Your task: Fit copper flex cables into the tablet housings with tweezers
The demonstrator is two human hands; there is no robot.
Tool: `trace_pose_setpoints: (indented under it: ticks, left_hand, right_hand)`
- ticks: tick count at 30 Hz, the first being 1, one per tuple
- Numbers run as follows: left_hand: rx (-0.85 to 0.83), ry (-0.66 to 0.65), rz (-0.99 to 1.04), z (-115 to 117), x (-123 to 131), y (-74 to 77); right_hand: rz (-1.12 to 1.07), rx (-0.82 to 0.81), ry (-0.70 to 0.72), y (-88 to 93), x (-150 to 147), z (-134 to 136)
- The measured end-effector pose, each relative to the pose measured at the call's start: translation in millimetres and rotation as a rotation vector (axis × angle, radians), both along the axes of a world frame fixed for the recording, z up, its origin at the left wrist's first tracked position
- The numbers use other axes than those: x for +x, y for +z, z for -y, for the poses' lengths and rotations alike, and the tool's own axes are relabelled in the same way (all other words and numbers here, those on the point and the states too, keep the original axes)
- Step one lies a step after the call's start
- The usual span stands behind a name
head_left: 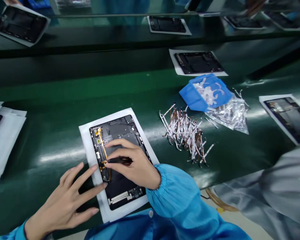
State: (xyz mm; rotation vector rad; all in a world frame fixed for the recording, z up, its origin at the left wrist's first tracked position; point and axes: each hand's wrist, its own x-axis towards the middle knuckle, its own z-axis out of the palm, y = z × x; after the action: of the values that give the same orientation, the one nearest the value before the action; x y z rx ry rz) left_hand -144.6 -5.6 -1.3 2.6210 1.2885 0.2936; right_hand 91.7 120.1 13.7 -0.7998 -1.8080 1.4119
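Nearest, the right hand pinches a slim black tool between thumb and fingers, its tip at an amber flex cable on a black tablet housing. The housing lies on a white sheet atop the green conveyor belt. The left hand is spread flat, fingertips near the housing's edge. Risk: a slipping tip could crease or tear the flex or scratch the board; the housing could shift on its sheet, unclamped. Farther off: a loose heap of ribbon cables, a blue tray, a clear plastic bag, and another housing. A co-worker's gray sleeve intrudes at right.
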Motion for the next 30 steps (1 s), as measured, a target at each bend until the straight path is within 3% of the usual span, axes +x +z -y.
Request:
trace_pose_setpoints:
  ticks: [4,11,20,30]
  left_hand:
    - [0.041,-0.035,-0.014,-9,3,-5.9]
    - [0.045,-0.006,0.002,-6,9,-9.1]
    - [-0.029,0.022,0.032,-8,9,-11.5]
    - [0.007,0.005,0.016,-9,12,-10.5]
  right_hand:
    - [0.037,-0.001,-0.031,-6.0,-1,-2]
    - [0.08,-0.014,-0.075,-15.7,0,-9]
    - [0.078,-0.027,-0.11,-14.0,1,-12]
    - [0.146,0.058,-0.15,-21.8,-3,-10]
